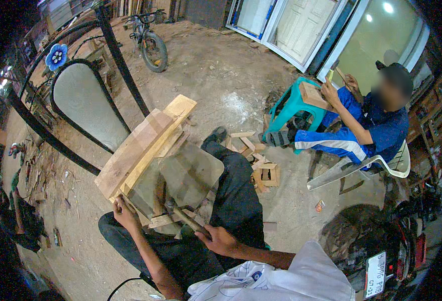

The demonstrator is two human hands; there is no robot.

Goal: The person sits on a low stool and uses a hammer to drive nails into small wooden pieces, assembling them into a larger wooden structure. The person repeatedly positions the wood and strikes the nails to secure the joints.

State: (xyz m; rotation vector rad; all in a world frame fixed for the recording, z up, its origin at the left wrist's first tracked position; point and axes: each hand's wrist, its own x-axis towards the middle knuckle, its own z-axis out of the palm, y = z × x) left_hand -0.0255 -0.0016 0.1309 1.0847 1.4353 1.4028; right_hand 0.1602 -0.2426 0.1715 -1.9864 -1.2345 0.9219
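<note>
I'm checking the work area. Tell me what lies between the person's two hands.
In the head view, between the left hand and the right hand lie the hammer held by the right and the wooden frame's lower edge with its glass pane.

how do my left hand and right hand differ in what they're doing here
The left hand grips the near corner of the wooden frame with its glass pane, while the right hand is closed round a hammer's handle. The left hand sits further forward and to the left; the right hand lies nearer the body, over the dark trouser leg. Both are bare and each is closed on something.
</note>
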